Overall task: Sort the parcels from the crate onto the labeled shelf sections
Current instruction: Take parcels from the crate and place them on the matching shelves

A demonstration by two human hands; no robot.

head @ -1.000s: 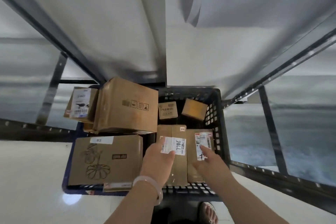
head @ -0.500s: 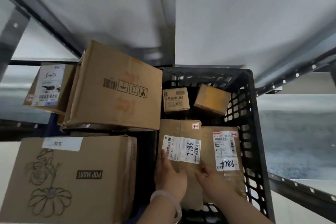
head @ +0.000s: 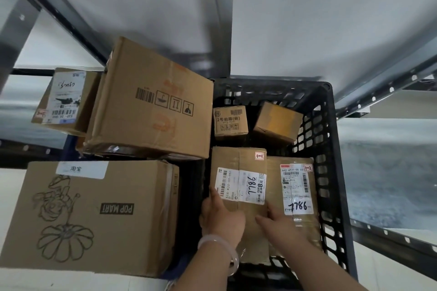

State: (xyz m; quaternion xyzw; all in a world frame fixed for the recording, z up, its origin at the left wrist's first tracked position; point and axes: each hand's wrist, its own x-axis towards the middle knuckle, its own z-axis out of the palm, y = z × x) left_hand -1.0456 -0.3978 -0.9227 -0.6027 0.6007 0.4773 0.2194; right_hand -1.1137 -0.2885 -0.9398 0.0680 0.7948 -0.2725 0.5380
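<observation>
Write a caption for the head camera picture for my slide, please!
Left hand grips, right hand touches one parcel marked 7786 in the black crate.

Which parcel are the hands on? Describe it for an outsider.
In the black crate, two flat parcels lie side by side. It is the left parcel, left hand at its edge, right hand on top. Its label lies sideways and its tag reads 1-1; the right parcel has an upright label tagged 1-2.

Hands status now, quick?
Left hand: grips the 1-1 parcel at its left edge.
Right hand: on that parcel's right edge; grip cannot be told.
</observation>
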